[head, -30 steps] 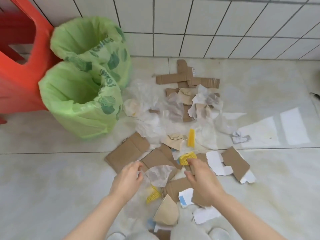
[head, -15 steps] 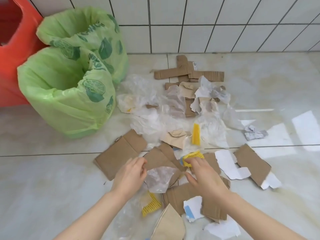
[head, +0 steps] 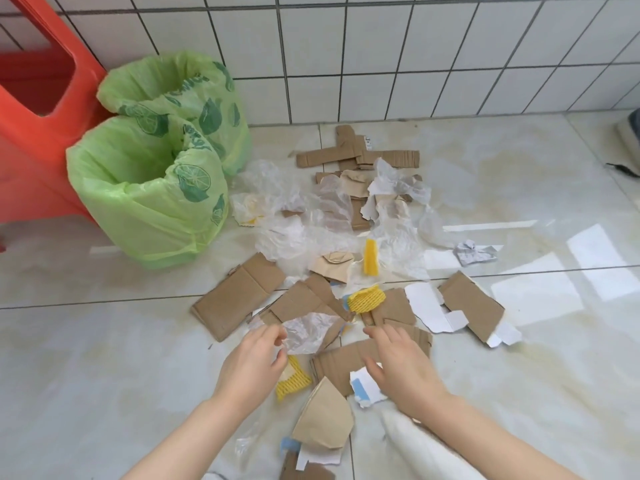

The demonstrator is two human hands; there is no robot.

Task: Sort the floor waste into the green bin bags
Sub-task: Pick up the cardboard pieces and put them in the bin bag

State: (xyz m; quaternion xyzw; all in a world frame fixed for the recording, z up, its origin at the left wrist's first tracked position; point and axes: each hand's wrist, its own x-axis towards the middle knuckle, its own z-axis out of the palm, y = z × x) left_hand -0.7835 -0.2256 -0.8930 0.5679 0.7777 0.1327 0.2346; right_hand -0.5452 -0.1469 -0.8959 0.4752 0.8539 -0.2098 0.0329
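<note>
The crumpled clear plastic film (head: 306, 332) lies on the floor among torn brown cardboard pieces (head: 349, 367), just ahead of the left hand (head: 251, 367), whose curled fingers (head: 273, 337) pinch its near-left edge. The right hand (head: 401, 367) hovers over the cardboard, fingers loosely spread, holding nothing. The film's long axis runs left to right, pointing toward the right hand. The two green bin bags (head: 149, 188) stand well apart, far left.

Single head-worn wide-angle view, looking forward and steeply down from close above the tiled floor (head: 104, 341), both forearms entering at the bottom edge, the white tiled wall (head: 381, 57) across the top; no second view to overlap.
</note>
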